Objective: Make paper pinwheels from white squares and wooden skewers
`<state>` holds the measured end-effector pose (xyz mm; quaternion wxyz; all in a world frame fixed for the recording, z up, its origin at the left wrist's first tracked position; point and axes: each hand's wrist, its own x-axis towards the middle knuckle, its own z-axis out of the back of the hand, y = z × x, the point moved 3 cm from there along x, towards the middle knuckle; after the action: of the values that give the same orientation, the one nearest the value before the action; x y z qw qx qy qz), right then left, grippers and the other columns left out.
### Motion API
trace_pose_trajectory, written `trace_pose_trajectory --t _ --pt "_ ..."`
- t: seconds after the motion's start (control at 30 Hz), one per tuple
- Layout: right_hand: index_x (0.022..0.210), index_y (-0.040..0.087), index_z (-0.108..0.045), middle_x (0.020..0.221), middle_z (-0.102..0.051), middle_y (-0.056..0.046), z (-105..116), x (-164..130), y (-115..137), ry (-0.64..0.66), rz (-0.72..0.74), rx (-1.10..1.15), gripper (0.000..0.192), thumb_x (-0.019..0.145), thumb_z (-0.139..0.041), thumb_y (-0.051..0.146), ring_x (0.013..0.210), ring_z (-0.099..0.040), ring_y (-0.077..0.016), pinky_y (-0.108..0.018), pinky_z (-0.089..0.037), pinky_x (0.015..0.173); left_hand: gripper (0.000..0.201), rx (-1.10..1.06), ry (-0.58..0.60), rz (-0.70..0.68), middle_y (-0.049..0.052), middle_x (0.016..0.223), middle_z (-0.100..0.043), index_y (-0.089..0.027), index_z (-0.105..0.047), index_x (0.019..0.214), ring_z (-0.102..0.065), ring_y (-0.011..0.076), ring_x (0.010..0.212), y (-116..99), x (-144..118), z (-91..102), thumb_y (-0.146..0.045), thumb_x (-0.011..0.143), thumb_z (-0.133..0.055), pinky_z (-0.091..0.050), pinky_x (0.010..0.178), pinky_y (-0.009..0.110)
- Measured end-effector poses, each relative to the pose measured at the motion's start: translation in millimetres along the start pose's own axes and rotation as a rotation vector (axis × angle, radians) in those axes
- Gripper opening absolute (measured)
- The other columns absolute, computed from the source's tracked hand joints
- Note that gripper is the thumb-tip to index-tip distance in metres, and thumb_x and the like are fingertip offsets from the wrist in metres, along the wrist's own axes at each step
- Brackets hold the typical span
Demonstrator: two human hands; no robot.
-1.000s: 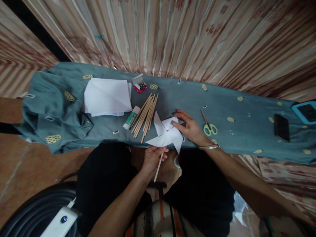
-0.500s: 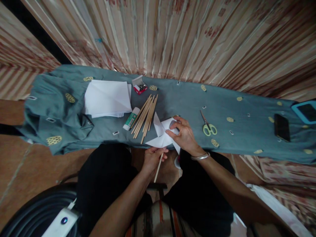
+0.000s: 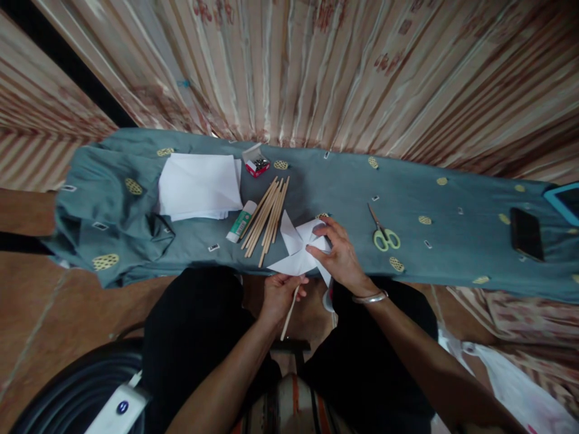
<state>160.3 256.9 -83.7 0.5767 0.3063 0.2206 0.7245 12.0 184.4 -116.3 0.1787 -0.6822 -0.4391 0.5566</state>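
A white paper pinwheel (image 3: 301,256) is held at the near edge of the cloth-covered table, its pointed blades spread. My right hand (image 3: 339,253) is closed on its right side, thumb and fingers pinching the paper near the centre. Below the pinwheel, my left hand (image 3: 281,295) grips a thin wooden stick (image 3: 289,318), whose lower end points down toward my lap. The stick's upper part is hidden behind the paper and my fingers, so I cannot tell how the two are joined.
Several wooden sticks (image 3: 266,220) lie beside a glue stick (image 3: 242,221). Behind them is an open box of small metal pins (image 3: 256,163). Left is a stack of white paper (image 3: 199,187); right lie green-handled scissors (image 3: 383,232), a phone (image 3: 526,234) and a blue-framed device (image 3: 565,202).
My hands keep nearly the same hold on the pinwheel and stick. The right fingers have shifted slightly over the paper. The camera view has moved a little.
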Motion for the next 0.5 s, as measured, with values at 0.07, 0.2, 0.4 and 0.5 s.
trace_pose_trajectory --t 0.07,0.2,0.4,0.5 --pt "0.109 0.019 -0.061 0.143 -0.049 -0.017 -0.6 -1.2 0.3 -0.017 -0.038 0.025 0.039 0.074 -0.073 0.031 0.133 -0.046 -0.0317 -0.050 -0.036 0.111 0.025 -0.009 0.010 -0.003 0.002 0.046 -0.061 -0.013 -0.070 0.054 -0.047 0.0068 0.038 -1.6 -0.2 0.1 -0.036 0.050 -0.079 -0.032 0.040 0.019" --pt "0.128 0.017 -0.053 0.146 -0.045 -0.018 -3.6 -2.8 -1.7 -0.063 -0.098 0.092 0.060 0.074 -0.073 0.033 0.138 -0.040 -0.0311 -0.051 -0.032 0.115 0.021 0.000 0.009 -0.022 0.002 0.045 -0.062 -0.014 -0.071 0.054 -0.047 0.0075 0.037 -4.8 0.4 1.7 -0.034 0.050 -0.077 -0.032 0.039 0.019" --pt "0.139 0.017 -0.045 0.144 -0.047 -0.018 -7.5 -3.4 -5.9 -0.124 -0.168 0.234 0.077 0.071 -0.074 0.039 0.136 -0.043 -0.0329 -0.053 -0.035 0.112 0.023 0.101 0.006 -0.076 0.001 0.039 -0.057 -0.013 -0.071 0.055 -0.045 0.0081 0.034 -12.1 -0.2 3.7 -0.036 0.054 -0.074 -0.031 0.039 0.020" --pt "0.141 0.018 -0.042 0.145 -0.047 -0.017 -5.8 -3.0 -5.0 -0.141 -0.185 0.292 0.080 0.072 -0.074 0.040 0.135 -0.044 -0.0325 -0.052 -0.037 0.111 0.023 0.165 0.002 -0.134 0.001 0.040 -0.058 -0.014 -0.071 0.055 -0.045 0.0081 0.035 -19.3 -2.9 3.2 -0.036 0.057 -0.072 -0.032 0.040 0.020"
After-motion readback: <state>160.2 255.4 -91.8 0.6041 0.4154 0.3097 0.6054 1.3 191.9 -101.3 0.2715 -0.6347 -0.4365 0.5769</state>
